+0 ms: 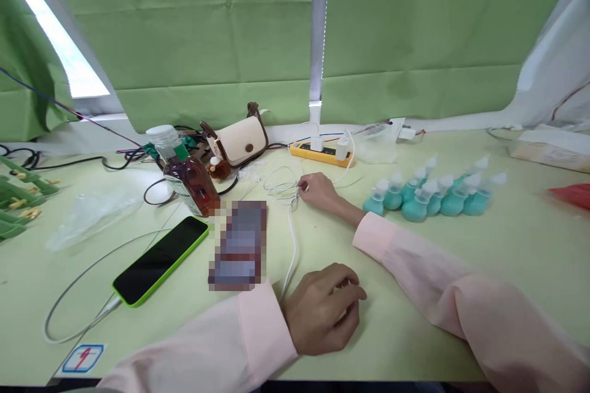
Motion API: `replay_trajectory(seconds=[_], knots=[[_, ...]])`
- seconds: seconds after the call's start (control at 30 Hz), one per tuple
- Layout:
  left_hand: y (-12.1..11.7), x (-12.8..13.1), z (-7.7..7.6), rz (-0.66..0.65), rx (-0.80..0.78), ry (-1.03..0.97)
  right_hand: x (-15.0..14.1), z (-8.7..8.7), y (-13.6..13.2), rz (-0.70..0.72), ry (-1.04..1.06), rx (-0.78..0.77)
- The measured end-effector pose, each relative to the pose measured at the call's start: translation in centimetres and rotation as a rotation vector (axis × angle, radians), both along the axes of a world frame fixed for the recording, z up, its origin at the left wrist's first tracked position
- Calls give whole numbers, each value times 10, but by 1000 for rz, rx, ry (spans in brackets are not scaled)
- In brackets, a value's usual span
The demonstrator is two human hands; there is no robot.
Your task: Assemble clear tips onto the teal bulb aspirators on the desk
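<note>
Right hand [318,191] pinched white charging cable [295,245], left hand [326,310] curled loosely before it, yellow power strip [327,156] lay behind

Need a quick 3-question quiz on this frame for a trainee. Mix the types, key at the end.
1. True or false: the left hand is the one with its fingertips at the coiled white cable.

2. Which of these lies furthest right in the picture?
A. the brown bottle
B. the teal containers
C. the green-edged phone

3. How many white plugs sit in the power strip?

Key
1. False. The right hand is at it; the left lies nearer the table's front edge with its fingers curled.
2. B
3. Two
</note>
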State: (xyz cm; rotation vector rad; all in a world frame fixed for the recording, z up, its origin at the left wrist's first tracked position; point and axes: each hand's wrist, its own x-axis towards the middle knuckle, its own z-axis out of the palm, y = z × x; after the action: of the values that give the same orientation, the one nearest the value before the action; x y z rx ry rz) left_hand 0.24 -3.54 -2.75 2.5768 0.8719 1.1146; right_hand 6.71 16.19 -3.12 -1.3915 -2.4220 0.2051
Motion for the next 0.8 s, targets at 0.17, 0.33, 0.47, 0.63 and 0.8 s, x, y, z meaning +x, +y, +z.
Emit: replay_trajectory(seconds=[0.17,0.33,0.47,0.63,0.8], knots=[[0,-1,0,-18,7,27,9,0,11,-96,48,37],[0,-1,-1,-15,-12,42,17,-8,23,-142,84,13],[0,-2,-2,-23,-61,38,15,-6,17,-165,138,51],[-1,-5,2,41,-38,-38,16,17,-29,-127,216,171],[-19,-3,11,118,224,-379,73,46,-71,223,281,610]])
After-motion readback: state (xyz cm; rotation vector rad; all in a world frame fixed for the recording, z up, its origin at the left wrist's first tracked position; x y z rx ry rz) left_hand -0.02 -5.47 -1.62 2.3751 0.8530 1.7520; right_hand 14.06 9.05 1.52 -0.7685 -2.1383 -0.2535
